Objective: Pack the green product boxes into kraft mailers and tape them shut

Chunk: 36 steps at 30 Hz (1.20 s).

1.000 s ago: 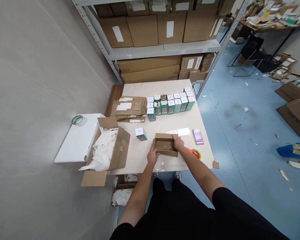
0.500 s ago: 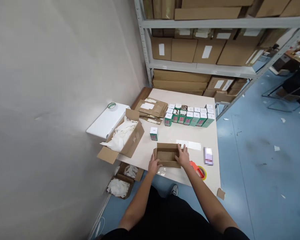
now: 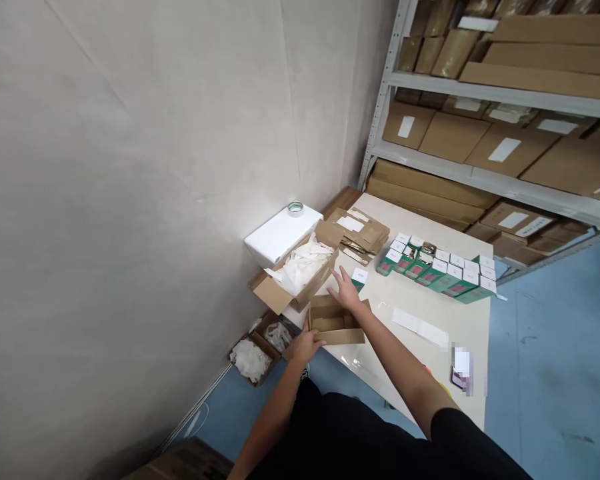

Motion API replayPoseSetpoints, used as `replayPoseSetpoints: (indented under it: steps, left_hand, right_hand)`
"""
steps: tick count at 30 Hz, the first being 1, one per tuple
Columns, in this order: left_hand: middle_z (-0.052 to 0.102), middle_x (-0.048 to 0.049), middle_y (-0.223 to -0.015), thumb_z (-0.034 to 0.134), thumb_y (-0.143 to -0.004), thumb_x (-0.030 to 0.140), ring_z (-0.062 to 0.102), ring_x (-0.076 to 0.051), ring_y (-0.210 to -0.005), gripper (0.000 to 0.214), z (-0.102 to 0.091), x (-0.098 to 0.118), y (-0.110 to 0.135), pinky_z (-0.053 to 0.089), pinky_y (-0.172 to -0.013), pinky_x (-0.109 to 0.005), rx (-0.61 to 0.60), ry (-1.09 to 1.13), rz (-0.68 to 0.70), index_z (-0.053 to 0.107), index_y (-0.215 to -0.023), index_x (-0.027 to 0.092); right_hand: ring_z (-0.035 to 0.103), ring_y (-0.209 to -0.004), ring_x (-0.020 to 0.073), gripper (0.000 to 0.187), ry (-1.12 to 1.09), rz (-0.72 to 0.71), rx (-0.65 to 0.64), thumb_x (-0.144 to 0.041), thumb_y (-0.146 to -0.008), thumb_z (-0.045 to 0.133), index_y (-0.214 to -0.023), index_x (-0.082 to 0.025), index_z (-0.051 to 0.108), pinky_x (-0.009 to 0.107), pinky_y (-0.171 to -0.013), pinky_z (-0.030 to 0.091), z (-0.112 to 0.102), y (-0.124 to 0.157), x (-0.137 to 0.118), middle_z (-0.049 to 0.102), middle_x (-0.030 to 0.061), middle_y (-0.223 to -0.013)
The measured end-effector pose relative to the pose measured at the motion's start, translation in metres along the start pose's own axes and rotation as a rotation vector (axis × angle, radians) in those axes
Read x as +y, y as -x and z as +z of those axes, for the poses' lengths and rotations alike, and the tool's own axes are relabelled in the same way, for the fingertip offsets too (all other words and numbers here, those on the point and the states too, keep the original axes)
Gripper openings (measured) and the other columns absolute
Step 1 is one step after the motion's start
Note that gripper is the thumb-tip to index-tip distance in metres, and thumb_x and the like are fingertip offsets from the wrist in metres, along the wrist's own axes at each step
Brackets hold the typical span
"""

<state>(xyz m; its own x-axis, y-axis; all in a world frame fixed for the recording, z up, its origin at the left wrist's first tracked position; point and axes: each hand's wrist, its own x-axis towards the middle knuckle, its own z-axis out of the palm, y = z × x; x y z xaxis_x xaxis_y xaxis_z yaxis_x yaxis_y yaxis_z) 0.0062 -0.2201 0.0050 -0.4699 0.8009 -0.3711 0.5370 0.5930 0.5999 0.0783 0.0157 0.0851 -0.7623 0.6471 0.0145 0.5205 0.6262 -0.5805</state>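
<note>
My left hand (image 3: 305, 345) grips the near left corner of an open cardboard box (image 3: 338, 337) at the table's front edge. Above the box's far side, my right hand (image 3: 345, 291) reaches forward with its fingers spread, holding nothing. Just beyond that hand stands a small white-topped green box (image 3: 360, 276), partly hidden by it. Left of them, a larger open carton (image 3: 316, 288) is filled with crumpled white paper (image 3: 303, 265). My right forearm covers most of the orange and yellow tape dispenser.
Rows of green-and-white boxes (image 3: 443, 272) stand farther back on the table (image 3: 380, 340). Flattened cardboard (image 3: 367, 233), a white strip of labels (image 3: 420, 327) and a pixelated phone-like item (image 3: 461, 370) lie around. A tape roll (image 3: 295, 209) sits on a white box. Shelving (image 3: 430, 160) rises behind.
My right hand has let go of the cardboard box's right side and moved left and forward over it. My left hand still holds the box. The view has turned left.
</note>
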Motion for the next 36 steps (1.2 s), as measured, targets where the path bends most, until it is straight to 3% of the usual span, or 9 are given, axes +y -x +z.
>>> replayPoseSetpoints:
  steps: [4, 8, 11, 14, 18, 22, 26, 32, 36]
  left_hand:
    - [0.049, -0.0097, -0.157, 0.074, -0.085, 0.037, 0.059, -0.033, -0.131, 0.019, -0.009, -0.008, -0.008, 0.048, -0.107, -0.040, 0.013, -0.024, 0.070, 0.074, -0.100, 0.026]
    - [0.050, -0.0066, -0.157, 0.068, -0.092, 0.042, 0.060, -0.031, -0.131, 0.020, -0.017, -0.006, -0.019, 0.046, -0.108, -0.040, -0.029, -0.051, 0.063, 0.073, -0.104, 0.028]
    - [0.047, -0.0063, -0.159, 0.066, -0.094, 0.047, 0.059, -0.030, -0.131, 0.024, -0.024, -0.006, -0.027, 0.046, -0.108, -0.039, -0.093, -0.057, 0.067, 0.072, -0.107, 0.028]
    - [0.041, -0.0069, -0.164, 0.067, -0.093, 0.050, 0.054, -0.030, -0.137, 0.029, -0.027, -0.010, -0.032, 0.045, -0.110, -0.039, -0.134, -0.056, 0.105, 0.072, -0.110, 0.027]
    - [0.030, -0.0051, -0.169, 0.072, -0.091, 0.043, 0.047, -0.032, -0.145, 0.023, -0.026, -0.019, -0.036, 0.043, -0.113, -0.039, -0.124, -0.050, 0.154, 0.074, -0.107, 0.026]
    - [0.022, -0.0046, -0.172, 0.076, -0.088, 0.039, 0.049, -0.032, -0.143, 0.021, -0.026, -0.022, -0.039, 0.041, -0.116, -0.041, -0.132, -0.035, 0.167, 0.074, -0.104, 0.025]
    - [0.022, -0.0056, -0.173, 0.075, -0.089, 0.039, 0.046, -0.033, -0.146, 0.021, -0.028, -0.020, -0.040, 0.041, -0.117, -0.043, -0.125, -0.017, 0.187, 0.075, -0.104, 0.024]
    - [0.018, -0.0076, -0.174, 0.076, -0.086, 0.029, 0.037, -0.035, -0.152, 0.018, -0.025, -0.011, -0.041, 0.043, -0.116, -0.043, -0.057, 0.023, 0.179, 0.075, -0.101, 0.021]
    - [0.018, -0.0078, -0.173, 0.078, -0.083, 0.023, 0.041, -0.032, -0.150, 0.020, -0.015, 0.007, -0.039, 0.043, -0.116, -0.041, -0.006, 0.051, 0.209, 0.075, -0.102, 0.021]
  right_hand:
    - [0.032, -0.153, 0.0331, 0.076, 0.029, 0.023, -0.049, -0.052, -0.092, 0.068, -0.158, -0.026, 0.041, 0.046, -0.122, 0.033, 0.009, -0.082, -0.026, 0.024, 0.0131, -0.171]
    - [0.036, -0.149, 0.0374, 0.079, 0.200, 0.080, -0.108, -0.056, -0.088, 0.073, -0.155, -0.023, 0.046, 0.047, -0.121, 0.033, 0.012, -0.151, -0.041, 0.031, 0.0141, -0.168]
    - [0.040, -0.145, 0.0379, 0.083, 0.315, 0.115, -0.206, -0.056, -0.086, 0.075, -0.156, -0.024, 0.045, 0.046, -0.117, 0.038, 0.018, -0.182, -0.043, 0.043, 0.0147, -0.161]
    - [0.050, -0.137, 0.0346, 0.068, 0.369, 0.134, -0.261, -0.046, -0.092, 0.070, -0.153, -0.025, 0.050, 0.040, -0.108, 0.045, 0.023, -0.196, -0.041, 0.055, 0.0138, -0.151]
    - [0.061, -0.125, 0.0282, 0.042, 0.399, 0.105, -0.253, -0.029, -0.097, 0.058, -0.139, -0.025, 0.064, 0.035, -0.101, 0.049, 0.027, -0.200, -0.037, 0.067, 0.0102, -0.137]
    - [0.065, -0.118, 0.0259, 0.035, 0.389, 0.091, -0.220, -0.021, -0.098, 0.053, -0.127, -0.022, 0.072, 0.032, -0.098, 0.049, 0.025, -0.199, -0.034, 0.072, 0.0095, -0.130]
    - [0.068, -0.114, 0.0262, 0.034, 0.307, 0.051, -0.077, -0.017, -0.098, 0.051, -0.120, -0.022, 0.076, 0.032, -0.096, 0.049, 0.020, -0.188, -0.031, 0.075, 0.0096, -0.125]
    - [0.069, -0.111, 0.0252, 0.035, 0.106, -0.097, 0.114, -0.019, -0.099, 0.051, -0.122, -0.023, 0.076, 0.034, -0.099, 0.051, -0.003, -0.150, -0.025, 0.076, 0.0082, -0.123]
    - [0.071, -0.105, 0.0247, 0.032, -0.069, -0.165, 0.331, -0.027, -0.101, 0.050, -0.119, -0.025, 0.077, 0.037, -0.096, 0.055, -0.033, -0.104, -0.011, 0.078, 0.0071, -0.115]
